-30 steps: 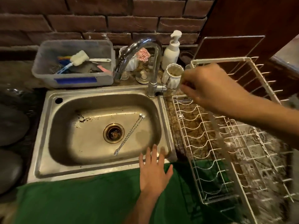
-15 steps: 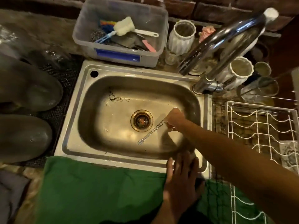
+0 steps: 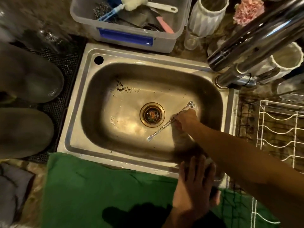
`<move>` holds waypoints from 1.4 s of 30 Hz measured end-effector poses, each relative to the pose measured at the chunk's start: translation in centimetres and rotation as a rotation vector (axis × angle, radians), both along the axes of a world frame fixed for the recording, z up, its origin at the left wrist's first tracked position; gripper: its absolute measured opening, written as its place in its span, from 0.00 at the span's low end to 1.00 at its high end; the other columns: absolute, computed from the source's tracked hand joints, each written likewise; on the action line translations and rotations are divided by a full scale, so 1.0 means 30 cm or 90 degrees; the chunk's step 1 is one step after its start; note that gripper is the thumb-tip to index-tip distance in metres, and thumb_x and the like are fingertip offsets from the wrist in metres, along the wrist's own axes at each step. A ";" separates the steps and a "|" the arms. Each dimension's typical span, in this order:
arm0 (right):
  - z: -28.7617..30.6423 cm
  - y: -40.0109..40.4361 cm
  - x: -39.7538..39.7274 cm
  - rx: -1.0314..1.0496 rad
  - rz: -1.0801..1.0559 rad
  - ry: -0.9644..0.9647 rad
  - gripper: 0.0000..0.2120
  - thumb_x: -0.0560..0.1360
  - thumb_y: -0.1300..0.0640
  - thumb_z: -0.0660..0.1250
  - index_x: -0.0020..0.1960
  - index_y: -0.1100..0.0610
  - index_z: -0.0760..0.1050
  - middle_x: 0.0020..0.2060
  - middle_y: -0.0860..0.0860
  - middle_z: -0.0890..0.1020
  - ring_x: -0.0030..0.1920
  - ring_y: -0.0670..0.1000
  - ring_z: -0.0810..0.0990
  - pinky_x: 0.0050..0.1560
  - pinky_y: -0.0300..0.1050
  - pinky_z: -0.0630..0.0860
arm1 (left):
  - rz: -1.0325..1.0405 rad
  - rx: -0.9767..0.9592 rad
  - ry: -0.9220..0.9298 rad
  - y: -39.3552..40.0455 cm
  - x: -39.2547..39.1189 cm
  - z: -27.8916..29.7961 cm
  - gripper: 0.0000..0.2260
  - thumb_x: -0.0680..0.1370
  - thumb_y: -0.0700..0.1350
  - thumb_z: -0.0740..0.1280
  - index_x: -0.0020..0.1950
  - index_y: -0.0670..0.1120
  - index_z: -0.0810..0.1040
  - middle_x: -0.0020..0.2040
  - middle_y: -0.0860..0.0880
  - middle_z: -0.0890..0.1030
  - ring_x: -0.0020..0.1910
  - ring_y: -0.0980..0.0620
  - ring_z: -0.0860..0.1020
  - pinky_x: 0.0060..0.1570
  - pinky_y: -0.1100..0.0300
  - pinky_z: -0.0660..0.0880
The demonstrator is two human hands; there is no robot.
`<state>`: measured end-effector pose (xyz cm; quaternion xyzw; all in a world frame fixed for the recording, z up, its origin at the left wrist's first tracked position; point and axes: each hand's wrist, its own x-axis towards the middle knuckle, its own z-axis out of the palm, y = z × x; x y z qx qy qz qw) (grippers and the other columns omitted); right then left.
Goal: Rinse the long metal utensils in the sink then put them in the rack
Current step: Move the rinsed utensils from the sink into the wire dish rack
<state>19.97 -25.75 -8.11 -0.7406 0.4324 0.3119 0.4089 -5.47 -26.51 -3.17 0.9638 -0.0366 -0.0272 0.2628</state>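
While right hand [image 3: 185, 120] pinches utensils [image 3: 166, 125], left hand [image 3: 195, 181] on sink [image 3: 131, 162] edge

bare forearms, no sleeves, no rings

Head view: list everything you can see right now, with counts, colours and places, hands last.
Long twisted metal utensils: two, silver, sink floor beside drain.
Stainless steel sink: one, grey, centre.
Brass drain strainer: one, sink floor.
Chrome tap: one, top right.
Clear plastic tub: one, blue label, behind sink, holding brushes.
White ribbed cups: two, right of tub.
White wire rack: one, right.
Green cloth: one, front.
Left hand: flat on front rim.
Right hand: grip on utensils.
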 end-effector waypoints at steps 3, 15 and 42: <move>-0.014 -0.002 -0.010 -0.013 -0.007 -0.016 0.15 0.71 0.58 0.77 0.55 0.62 0.79 0.46 0.59 0.85 0.48 0.59 0.86 0.52 0.56 0.84 | -0.046 0.047 0.013 0.013 -0.009 -0.014 0.42 0.69 0.62 0.69 0.81 0.52 0.62 0.84 0.45 0.57 0.82 0.39 0.54 0.78 0.37 0.45; 0.097 -0.004 -0.031 -0.063 0.027 -0.080 0.06 0.74 0.68 0.70 0.50 0.64 0.77 0.43 0.60 0.84 0.40 0.57 0.86 0.34 0.50 0.85 | -0.152 0.059 0.101 0.069 0.064 0.126 0.29 0.76 0.63 0.60 0.73 0.50 0.76 0.76 0.44 0.73 0.72 0.40 0.74 0.71 0.37 0.68; 1.556 -0.510 -0.359 -0.156 0.310 -0.261 0.05 0.76 0.61 0.69 0.51 0.61 0.80 0.45 0.57 0.84 0.34 0.49 0.86 0.28 0.37 0.79 | -0.197 0.208 0.104 0.086 0.058 0.141 0.33 0.79 0.68 0.49 0.80 0.53 0.63 0.81 0.43 0.64 0.77 0.40 0.66 0.73 0.36 0.56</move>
